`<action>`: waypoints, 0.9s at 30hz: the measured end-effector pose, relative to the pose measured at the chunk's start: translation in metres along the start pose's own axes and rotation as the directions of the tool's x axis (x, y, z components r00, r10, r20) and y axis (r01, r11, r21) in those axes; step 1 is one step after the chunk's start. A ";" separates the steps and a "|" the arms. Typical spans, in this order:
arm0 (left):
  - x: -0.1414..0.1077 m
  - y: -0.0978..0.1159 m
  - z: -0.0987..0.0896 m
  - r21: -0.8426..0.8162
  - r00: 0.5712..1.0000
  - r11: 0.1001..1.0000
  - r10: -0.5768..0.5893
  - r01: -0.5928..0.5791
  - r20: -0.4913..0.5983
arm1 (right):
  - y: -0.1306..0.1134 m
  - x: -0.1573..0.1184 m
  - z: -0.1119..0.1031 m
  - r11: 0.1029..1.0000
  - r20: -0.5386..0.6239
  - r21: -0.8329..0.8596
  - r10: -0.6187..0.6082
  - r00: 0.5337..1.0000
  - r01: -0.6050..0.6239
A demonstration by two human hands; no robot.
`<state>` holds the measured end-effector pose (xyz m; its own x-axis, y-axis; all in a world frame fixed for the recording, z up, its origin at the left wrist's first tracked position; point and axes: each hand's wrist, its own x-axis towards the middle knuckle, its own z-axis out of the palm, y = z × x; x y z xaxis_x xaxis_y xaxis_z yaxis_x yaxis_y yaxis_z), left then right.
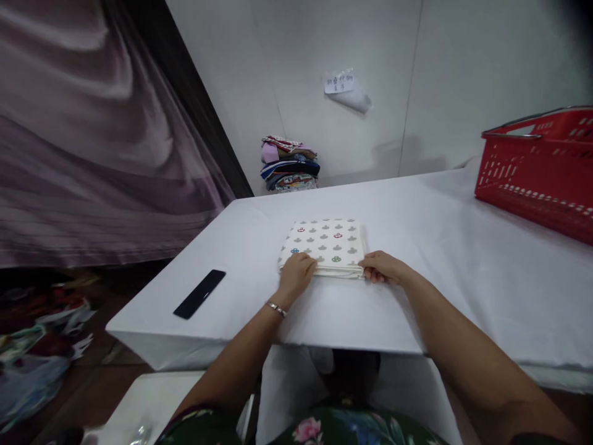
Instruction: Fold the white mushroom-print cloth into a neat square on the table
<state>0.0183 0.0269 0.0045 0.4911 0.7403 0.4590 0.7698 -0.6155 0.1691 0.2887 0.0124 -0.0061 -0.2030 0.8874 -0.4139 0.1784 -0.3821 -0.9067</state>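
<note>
A folded white cloth [323, 244], printed with grey, red, green and blue figures, lies flat on the white-covered table in front of me. My left hand [298, 272] is at its near left corner, fingers bent together over the front edge and closed on it. At the near right corner, my right hand [380, 268] pinches the cloth's edge between thumb and fingers. Several folded layers show along the front side. The undersides of my fingers are partly hidden.
On the white table [259, 216], a black phone [199, 294] lies to the left. A red plastic basket [537, 170] stands at the right. Beyond the far edge is a stack of folded fabrics [290, 167] against the wall. A purple curtain [92, 123] hangs at the left.
</note>
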 end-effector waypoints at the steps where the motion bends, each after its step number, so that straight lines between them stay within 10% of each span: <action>1: -0.004 -0.011 -0.006 0.016 1.000 0.999 -0.030 0.030 -0.001 | -0.001 -0.001 0.000 1.000 0.001 -0.001 0.004 1.000 -0.004; 7: -0.023 -0.056 -0.024 0.069 0.998 0.996 -0.060 0.058 0.026 | -0.003 -0.005 0.003 1.000 -0.003 -0.023 0.007 1.000 -0.007; 15: -0.023 -0.059 -0.022 0.021 0.997 0.997 -0.071 0.071 0.019 | -0.001 -0.006 0.002 0.983 -0.093 -0.167 -0.097 0.991 0.081; 20: -0.020 -0.049 -0.022 0.013 0.999 1.000 0.008 -0.008 0.034 | -0.006 -0.015 0.013 0.800 -0.341 -0.418 -0.577 0.742 0.429; 27: -0.008 -0.040 -0.013 -0.041 0.996 0.997 0.068 -0.066 0.049 | -0.006 -0.016 0.028 0.434 -0.010 -0.693 -0.805 0.593 0.576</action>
<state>-0.0218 0.0426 0.0051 0.5616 0.7094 0.4259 0.7184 -0.6734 0.1744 0.2640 -0.0066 0.0036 -0.2540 0.8368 0.4850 0.6276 0.5241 -0.5757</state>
